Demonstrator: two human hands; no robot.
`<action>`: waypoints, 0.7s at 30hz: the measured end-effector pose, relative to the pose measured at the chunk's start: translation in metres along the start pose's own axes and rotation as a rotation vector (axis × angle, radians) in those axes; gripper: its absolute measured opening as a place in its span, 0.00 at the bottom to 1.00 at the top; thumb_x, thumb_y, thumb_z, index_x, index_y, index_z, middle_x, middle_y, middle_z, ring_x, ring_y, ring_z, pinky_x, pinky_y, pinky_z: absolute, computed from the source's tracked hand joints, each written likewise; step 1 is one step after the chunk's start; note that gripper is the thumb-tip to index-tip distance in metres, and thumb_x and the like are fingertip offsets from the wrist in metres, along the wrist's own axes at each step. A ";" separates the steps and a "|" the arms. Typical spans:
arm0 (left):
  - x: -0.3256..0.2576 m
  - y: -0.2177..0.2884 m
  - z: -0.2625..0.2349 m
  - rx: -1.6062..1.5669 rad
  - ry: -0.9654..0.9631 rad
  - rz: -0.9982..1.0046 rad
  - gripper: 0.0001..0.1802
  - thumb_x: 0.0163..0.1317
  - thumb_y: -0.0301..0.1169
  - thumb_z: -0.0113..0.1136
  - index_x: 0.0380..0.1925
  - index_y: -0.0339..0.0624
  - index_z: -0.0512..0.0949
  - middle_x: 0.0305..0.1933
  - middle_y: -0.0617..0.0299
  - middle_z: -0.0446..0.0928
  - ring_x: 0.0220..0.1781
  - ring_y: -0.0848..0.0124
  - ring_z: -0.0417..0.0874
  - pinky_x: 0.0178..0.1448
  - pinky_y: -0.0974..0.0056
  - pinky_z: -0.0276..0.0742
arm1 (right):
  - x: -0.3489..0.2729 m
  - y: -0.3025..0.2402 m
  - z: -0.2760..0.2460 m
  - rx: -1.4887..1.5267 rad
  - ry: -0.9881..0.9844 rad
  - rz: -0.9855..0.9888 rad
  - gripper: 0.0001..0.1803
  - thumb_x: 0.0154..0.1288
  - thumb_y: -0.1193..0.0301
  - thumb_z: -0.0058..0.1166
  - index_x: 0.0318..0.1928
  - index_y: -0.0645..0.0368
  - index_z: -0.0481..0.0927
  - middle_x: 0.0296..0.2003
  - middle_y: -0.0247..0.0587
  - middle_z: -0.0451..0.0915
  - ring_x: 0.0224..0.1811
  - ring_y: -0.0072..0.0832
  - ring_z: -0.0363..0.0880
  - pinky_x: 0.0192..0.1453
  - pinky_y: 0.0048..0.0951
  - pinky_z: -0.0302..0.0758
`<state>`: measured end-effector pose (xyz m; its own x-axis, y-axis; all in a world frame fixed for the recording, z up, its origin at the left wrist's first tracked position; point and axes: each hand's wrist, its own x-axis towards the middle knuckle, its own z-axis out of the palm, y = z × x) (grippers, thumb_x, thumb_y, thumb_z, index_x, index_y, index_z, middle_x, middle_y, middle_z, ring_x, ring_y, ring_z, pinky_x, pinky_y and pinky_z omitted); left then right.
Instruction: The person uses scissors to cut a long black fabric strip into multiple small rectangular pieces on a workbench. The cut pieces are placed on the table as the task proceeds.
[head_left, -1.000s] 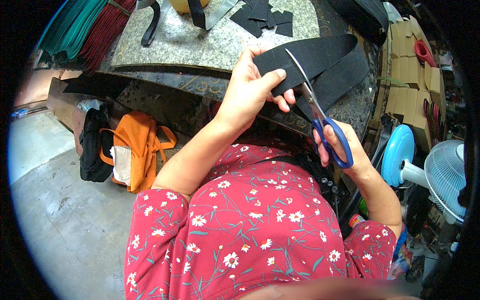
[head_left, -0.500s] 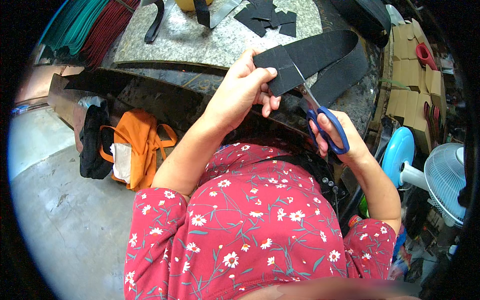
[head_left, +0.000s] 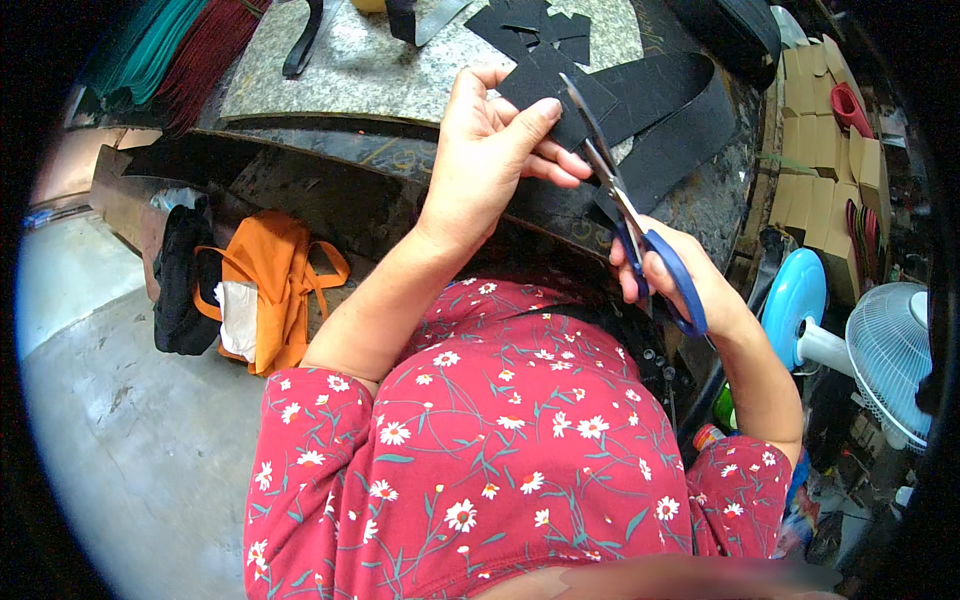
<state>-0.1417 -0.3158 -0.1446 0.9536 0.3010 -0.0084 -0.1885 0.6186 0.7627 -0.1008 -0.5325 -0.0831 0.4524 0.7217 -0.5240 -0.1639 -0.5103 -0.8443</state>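
Observation:
My left hand pinches the end piece of black fabric between thumb and fingers. A wide black elastic-looking strap lies just right of it, looped back on itself across the table's edge. Blue-handled scissors are in my right hand, fingers through the handles, blades parted and pointing up and left. One blade lies over the black material beside my left fingertips. Whether the end piece still joins the strap, I cannot tell. Several cut black pieces lie in a pile beyond my left hand.
The speckled stone slab tops the dark table. Bundles of teal and dark red strips stand at far left. An orange bag hangs below. Right of me are cardboard boxes and a fan.
The scissor blades have opened wider and tilted more upright. My left hand has moved slightly up and left, and the end piece now lies at an angle to the strap.

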 end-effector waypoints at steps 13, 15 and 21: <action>-0.002 -0.001 0.006 -0.006 -0.016 -0.019 0.20 0.65 0.23 0.50 0.48 0.34 0.50 0.33 0.45 0.76 0.22 0.60 0.83 0.23 0.64 0.83 | 0.007 -0.002 0.000 0.030 -0.012 0.030 0.15 0.68 0.57 0.49 0.37 0.57 0.71 0.20 0.28 0.71 0.20 0.12 0.65 0.22 0.15 0.59; -0.003 -0.001 0.006 -0.010 -0.014 -0.018 0.20 0.65 0.24 0.51 0.48 0.34 0.52 0.31 0.46 0.76 0.22 0.61 0.83 0.22 0.65 0.82 | 0.006 -0.002 0.001 0.081 0.001 0.080 0.15 0.68 0.57 0.49 0.36 0.56 0.71 0.19 0.27 0.71 0.19 0.12 0.65 0.22 0.15 0.59; -0.003 -0.002 0.005 -0.010 -0.028 -0.033 0.19 0.65 0.25 0.51 0.48 0.35 0.52 0.29 0.47 0.76 0.21 0.61 0.82 0.22 0.65 0.82 | 0.000 -0.003 0.005 0.081 0.044 0.104 0.25 0.64 0.47 0.50 0.35 0.60 0.71 0.16 0.31 0.71 0.16 0.16 0.69 0.22 0.16 0.66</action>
<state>-0.1431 -0.3213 -0.1429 0.9655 0.2599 -0.0152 -0.1592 0.6355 0.7555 -0.1047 -0.5292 -0.0809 0.4669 0.6448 -0.6052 -0.2809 -0.5408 -0.7928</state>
